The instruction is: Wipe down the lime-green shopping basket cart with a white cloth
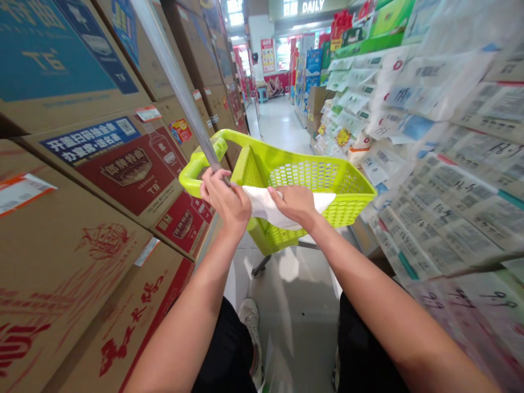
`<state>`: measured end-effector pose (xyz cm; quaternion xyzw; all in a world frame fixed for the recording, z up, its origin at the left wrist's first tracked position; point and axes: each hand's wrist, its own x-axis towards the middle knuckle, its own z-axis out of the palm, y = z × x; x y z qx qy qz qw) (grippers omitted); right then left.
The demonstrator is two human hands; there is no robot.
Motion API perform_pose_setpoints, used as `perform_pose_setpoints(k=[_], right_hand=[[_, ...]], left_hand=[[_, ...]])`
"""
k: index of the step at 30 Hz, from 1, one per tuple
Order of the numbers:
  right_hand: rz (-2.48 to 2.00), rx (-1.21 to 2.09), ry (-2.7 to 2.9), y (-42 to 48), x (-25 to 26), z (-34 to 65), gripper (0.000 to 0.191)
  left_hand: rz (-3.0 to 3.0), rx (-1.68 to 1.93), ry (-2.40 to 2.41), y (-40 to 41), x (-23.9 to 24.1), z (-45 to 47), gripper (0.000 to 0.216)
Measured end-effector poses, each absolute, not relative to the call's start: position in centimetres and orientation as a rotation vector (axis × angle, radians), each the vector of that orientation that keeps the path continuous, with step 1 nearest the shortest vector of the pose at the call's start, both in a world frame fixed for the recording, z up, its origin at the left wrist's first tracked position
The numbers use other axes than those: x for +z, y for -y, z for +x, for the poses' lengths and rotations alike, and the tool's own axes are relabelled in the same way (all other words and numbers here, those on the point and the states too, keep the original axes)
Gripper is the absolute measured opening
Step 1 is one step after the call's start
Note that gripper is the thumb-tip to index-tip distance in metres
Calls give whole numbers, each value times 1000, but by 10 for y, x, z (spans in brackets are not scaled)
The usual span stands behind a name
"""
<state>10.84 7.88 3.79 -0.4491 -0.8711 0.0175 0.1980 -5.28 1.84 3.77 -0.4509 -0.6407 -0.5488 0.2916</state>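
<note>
A lime-green shopping cart point(347, 210) with a perforated plastic basket stands in front of me, its handle end to the left. My left hand point(227, 199) is closed round the lower end of a grey metal pole point(180, 82), beside the cart's handle point(189, 173). From there the pole slants up and out of view at the upper left. Across the basket's near rim lies a white cloth point(262, 204). My right hand point(297, 203) is closed on this cloth, pressing it against the rim. One end of the cloth reaches my left hand.
Stacked cardboard cartons point(123, 174) line the left side closely. Plastic-wrapped tissue packs point(442, 202) are piled on the right. Between them runs a tiled aisle floor point(280, 123), with a blue stool point(262, 94) far back. A cart caster point(258, 270) stands near my shoes.
</note>
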Motion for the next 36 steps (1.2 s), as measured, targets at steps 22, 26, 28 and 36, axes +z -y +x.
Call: perform_pose_setpoints(k=[22,26,28,36], right_hand=[[-1165,80,2477,-66,44,106,78],[-1212,40,2517,-71,41,114,73],[-1342,16,2543,-84,35,136,75],[-1719,-39,2443,-120,18,208,81]], left_hand=[[-1203,-1362,1836,-16,43,-48,28],[-1240,-1372,1850,-17,44,-65,27],[-1263,-1370,1861,-20,45,-78,27],[-1286,-1409,1867,-27,45,-98,27]])
